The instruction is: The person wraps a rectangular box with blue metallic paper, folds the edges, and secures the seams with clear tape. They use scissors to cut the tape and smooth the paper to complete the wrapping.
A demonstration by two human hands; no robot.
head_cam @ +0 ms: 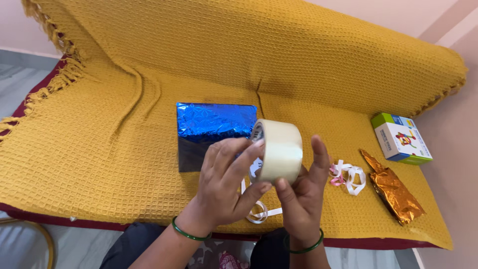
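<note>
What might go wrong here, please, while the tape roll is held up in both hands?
The tape roll sits only between fingertips of the left hand and right hand, so it might slip onto the blue parcel. The ribbon lies loose nearby, so freed tape could catch it.

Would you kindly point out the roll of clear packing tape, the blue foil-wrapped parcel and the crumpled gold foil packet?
Roll of clear packing tape (280, 149): head view, on its outer curved band.
Blue foil-wrapped parcel (211, 122): head view, on its shiny top face.
Crumpled gold foil packet (396, 194): head view, on its middle.
</note>
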